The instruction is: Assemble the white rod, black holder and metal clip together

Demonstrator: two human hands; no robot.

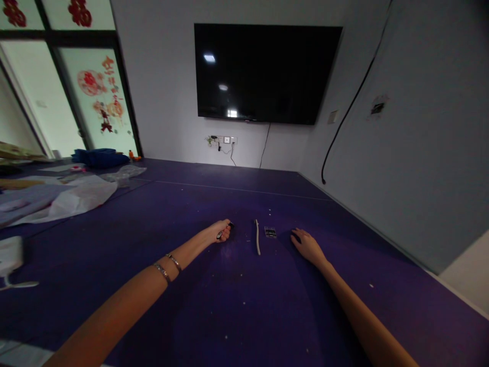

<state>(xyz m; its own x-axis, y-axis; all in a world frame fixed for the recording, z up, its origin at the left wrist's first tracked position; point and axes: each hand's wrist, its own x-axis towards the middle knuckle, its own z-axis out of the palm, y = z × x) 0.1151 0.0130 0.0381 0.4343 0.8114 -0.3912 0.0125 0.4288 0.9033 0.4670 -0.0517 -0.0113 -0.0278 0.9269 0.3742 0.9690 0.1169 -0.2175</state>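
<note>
My left hand (220, 232) is closed around a small tool with a black end (231, 225) and a pale part showing below the fingers. Most of that tool is hidden in the fist, so its kind cannot be made out. Just to the right, a slim, slightly curved off-white stick (257, 238) lies lengthwise on the purple surface (244, 306). Beside the stick is a small flat clear packet with dark contents (270, 232). My right hand (306, 245) rests palm down to the right of the packet, fingers loosely spread and apart from it; a dark patch shows beneath them.
Crumpled plastic sheeting (82, 199) and a blue cloth bundle (100, 158) lie at the left. Nearer stands a white device (10, 255). A television (267, 74) hangs on the far wall, and a black cable (351, 102) dangles along the right wall. Pale specks dot the surface.
</note>
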